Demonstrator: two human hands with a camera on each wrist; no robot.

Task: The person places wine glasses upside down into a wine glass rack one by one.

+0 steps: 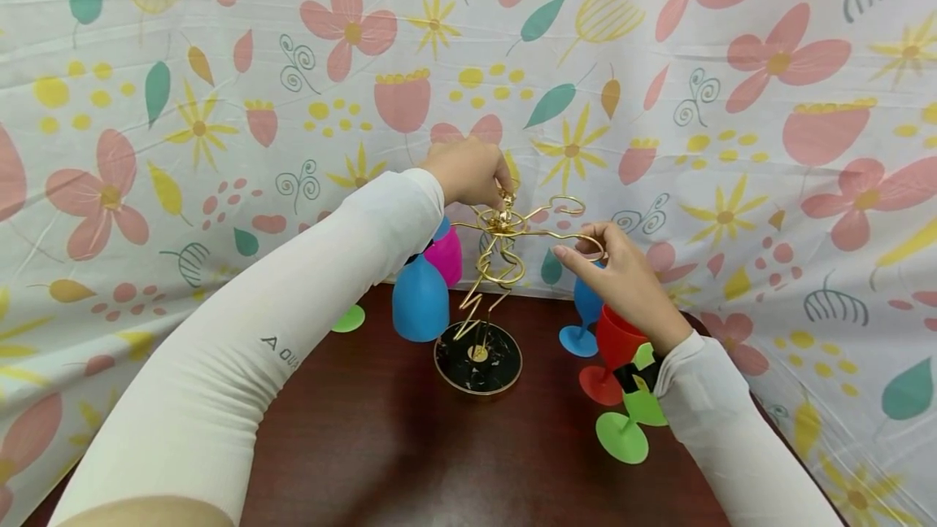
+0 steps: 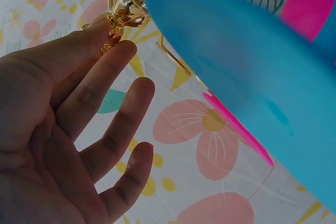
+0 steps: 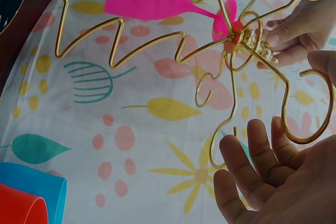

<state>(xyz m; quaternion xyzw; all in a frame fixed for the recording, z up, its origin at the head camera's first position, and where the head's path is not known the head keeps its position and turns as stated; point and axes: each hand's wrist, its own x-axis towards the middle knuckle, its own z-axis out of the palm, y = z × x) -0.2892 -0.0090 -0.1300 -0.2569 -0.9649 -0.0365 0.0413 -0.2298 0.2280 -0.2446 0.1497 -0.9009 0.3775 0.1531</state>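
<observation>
A gold wire wine glass rack [image 1: 538,233] stands on a round black base [image 1: 468,379], its stem bent in zigzags. At its top, my left hand [image 1: 468,171] pinches the gold finial between thumb and index finger, the other fingers loosely bent. My right hand [image 1: 628,279] holds the curled end of the right-hand wire arm [image 3: 286,106] between thumb and fingers. On the left side, a blue goblet [image 1: 420,299] and a pink goblet [image 1: 445,257] hang upside down from the rack, partly hidden by the left sleeve.
On the dark wooden table [image 1: 366,462], a blue goblet [image 1: 586,307], a red goblet [image 1: 611,340] and green goblets [image 1: 622,436] stand upright below the right forearm. A green goblet foot [image 1: 350,319] shows behind the left sleeve. A flower-patterned cloth [image 1: 241,104] hangs behind.
</observation>
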